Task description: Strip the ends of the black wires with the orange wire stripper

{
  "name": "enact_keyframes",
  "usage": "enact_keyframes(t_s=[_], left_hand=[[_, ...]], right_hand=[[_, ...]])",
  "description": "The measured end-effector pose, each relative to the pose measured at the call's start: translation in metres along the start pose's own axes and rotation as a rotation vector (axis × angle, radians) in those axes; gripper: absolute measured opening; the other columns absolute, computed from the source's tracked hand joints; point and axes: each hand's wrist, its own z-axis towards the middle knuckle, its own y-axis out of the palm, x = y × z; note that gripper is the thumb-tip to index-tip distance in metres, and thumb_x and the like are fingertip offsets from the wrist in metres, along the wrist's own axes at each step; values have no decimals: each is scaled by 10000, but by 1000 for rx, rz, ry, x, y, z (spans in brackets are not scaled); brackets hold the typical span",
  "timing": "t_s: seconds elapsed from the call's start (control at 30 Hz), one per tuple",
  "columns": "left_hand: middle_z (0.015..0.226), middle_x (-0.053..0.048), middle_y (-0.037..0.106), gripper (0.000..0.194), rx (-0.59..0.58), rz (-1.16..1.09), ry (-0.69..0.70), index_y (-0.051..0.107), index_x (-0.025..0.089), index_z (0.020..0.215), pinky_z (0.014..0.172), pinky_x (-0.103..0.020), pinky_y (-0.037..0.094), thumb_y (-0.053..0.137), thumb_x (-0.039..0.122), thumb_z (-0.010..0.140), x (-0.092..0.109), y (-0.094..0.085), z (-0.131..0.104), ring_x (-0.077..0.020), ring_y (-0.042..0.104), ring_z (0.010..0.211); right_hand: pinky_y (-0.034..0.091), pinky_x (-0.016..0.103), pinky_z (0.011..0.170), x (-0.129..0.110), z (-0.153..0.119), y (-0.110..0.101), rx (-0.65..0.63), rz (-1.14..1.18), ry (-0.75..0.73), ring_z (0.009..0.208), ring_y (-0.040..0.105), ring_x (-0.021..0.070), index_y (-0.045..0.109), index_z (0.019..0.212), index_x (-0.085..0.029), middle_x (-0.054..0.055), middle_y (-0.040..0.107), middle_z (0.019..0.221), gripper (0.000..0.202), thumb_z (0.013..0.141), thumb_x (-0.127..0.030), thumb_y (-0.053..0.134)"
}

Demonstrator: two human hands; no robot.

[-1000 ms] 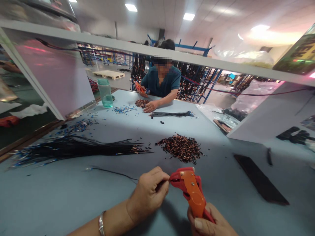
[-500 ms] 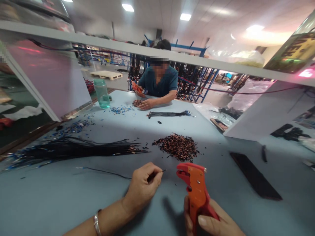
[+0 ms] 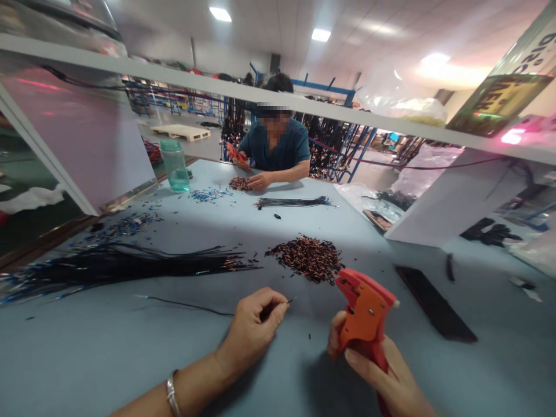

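Between thumb and forefinger, my left hand (image 3: pixel 256 327) pinches a thin black wire (image 3: pixel 191 304) near one end; a short tip sticks out to the right, and the rest trails left over the table. My right hand (image 3: pixel 382 370) is wrapped round the handle of an orange and red wire stripper (image 3: pixel 367 307), its jaws up and toward the left, apart from the wire. Beyond the hands lies a pile of small black and copper-coloured pieces (image 3: pixel 306 258). A bundle of black wires (image 3: pixel 130 263) with blue ends lies at the left.
Across the table (image 3: pixel 243 231), a person (image 3: pixel 275 145) holds another orange tool beside a smaller pile (image 3: pixel 240 183). A green bottle (image 3: pixel 174 167) stands at the back left. A dark flat object (image 3: pixel 434 304) lies at the right. A shelf beam (image 3: pixel 304 107) crosses above.
My right hand has raised the stripper and moved it right, tilting its head. The wire tip at my left hand now shows a pale end. The view has shifted slightly.
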Motion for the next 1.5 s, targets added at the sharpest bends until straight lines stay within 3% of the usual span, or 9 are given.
enact_keyframes(t_s=[0.1, 0.23, 0.4, 0.53, 0.7, 0.83, 0.9, 1.0, 1.5], left_hand=[[631, 5, 597, 221, -5, -23, -14, 659, 164, 724, 557, -211, 392, 533, 288, 857, 1, 0, 0, -119, 516, 586], [622, 11, 591, 221, -29, -2, 6, 656, 163, 731, 537, -204, 376, 525, 285, 861, 1, 1, -1, -110, 494, 565], [606, 19, 563, 217, -57, 17, -1, 644, 165, 718, 530, -207, 365, 521, 285, 850, 1, 2, -2, -110, 475, 554], [598, 23, 536, 237, -114, -112, -155, 626, 160, 712, 534, -220, 365, 531, 344, 829, 6, 5, -5, -115, 457, 558], [583, 33, 506, 239, -152, -261, -274, 617, 159, 693, 553, -228, 365, 575, 375, 786, 11, 9, -7, -116, 437, 567], [576, 36, 494, 232, -146, -306, -290, 623, 155, 688, 550, -227, 343, 607, 372, 766, 8, 10, -7, -112, 411, 566], [596, 25, 518, 240, -160, -333, -284, 635, 146, 698, 564, -230, 349, 615, 370, 780, 5, 11, -8, -115, 423, 583], [667, 0, 588, 259, -195, -473, -266, 661, 139, 750, 615, -240, 402, 637, 392, 802, 5, 13, -11, -124, 476, 626], [640, 14, 625, 196, -222, -618, -338, 660, 147, 670, 596, -226, 457, 773, 303, 707, 9, 14, -12, -111, 512, 599]], right_hand=[[440, 358, 741, 1, 1, 0, -49, -64, -31, 786, 554, 220, 606, 1070, -183, 55, 596, 852, 373, 884, -506, 596], [467, 348, 698, 7, 4, 4, -158, 174, 64, 734, 587, 206, 505, 1266, -177, 41, 611, 835, 584, 836, -546, 645], [503, 328, 639, 16, 6, 6, -187, 508, 196, 706, 656, 202, 518, 1221, -179, 65, 656, 877, 540, 851, -558, 627], [508, 328, 635, 21, 7, 6, -239, 572, 207, 703, 666, 202, 535, 1190, -178, 70, 662, 882, 492, 863, -537, 617], [494, 323, 654, 6, 2, 10, -206, 240, 117, 714, 614, 197, 534, 1162, -173, 54, 629, 853, 491, 854, -545, 622], [491, 324, 699, -6, 0, 14, -95, -342, -104, 717, 594, 202, 586, 918, -184, 51, 622, 793, 245, 923, -421, 522], [513, 344, 720, -3, 2, 14, -24, -608, -283, 770, 631, 232, 567, 1056, -188, 86, 659, 890, 201, 905, -314, 524], [543, 384, 742, 11, 5, 14, 34, -867, -504, 883, 658, 283, 438, 1301, -179, 153, 664, 1060, 469, 850, -246, 546], [553, 439, 699, 17, 10, 19, 39, -1046, -613, 841, 649, 297, 461, 1228, -150, 161, 660, 1006, 488, 753, -180, 567]])
